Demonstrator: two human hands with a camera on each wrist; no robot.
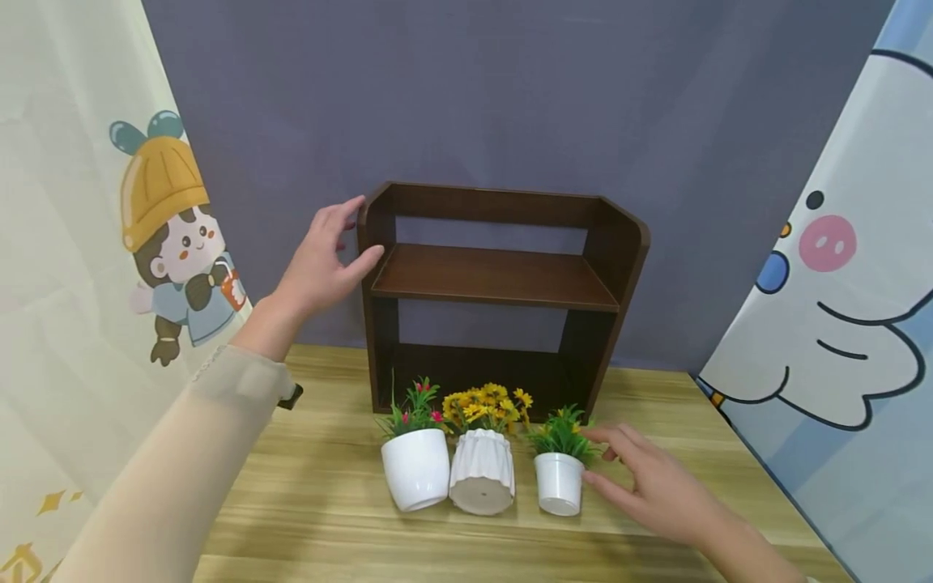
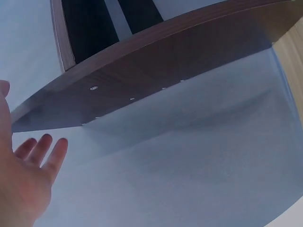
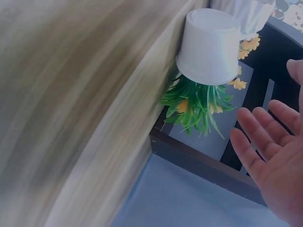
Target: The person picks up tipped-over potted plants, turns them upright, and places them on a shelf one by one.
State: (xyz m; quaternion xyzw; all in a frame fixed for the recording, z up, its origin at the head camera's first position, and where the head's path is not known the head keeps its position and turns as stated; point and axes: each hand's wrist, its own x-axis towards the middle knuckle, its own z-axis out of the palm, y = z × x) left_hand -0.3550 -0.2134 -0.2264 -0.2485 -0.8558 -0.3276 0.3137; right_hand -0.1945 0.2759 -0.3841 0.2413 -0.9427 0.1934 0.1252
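Observation:
A dark brown two-tier wooden shelf (image 1: 496, 275) stands at the back of the table. At its upper left side panel my left hand (image 1: 321, 263) is raised, thumb and fingers spread around the front edge and holding nothing. In the left wrist view, the fingers are beside the outer face of that panel (image 2: 142, 75). My right hand (image 1: 652, 490), fingers parted, is just right of a small white pot with green leaves and small yellow flowers (image 1: 559, 482). Left of it, a ribbed white pot with yellow flowers (image 1: 483, 474) and a smooth white pot with pink flowers (image 1: 417, 468) lie tipped back.
The pots lie on a light wood-grain table (image 1: 328, 486) in front of the shelf. A grey-blue cloth (image 1: 481, 97) hangs behind. Cartoon-printed curtains flank it, one on the left (image 1: 66, 243) and one on the right (image 1: 860, 324).

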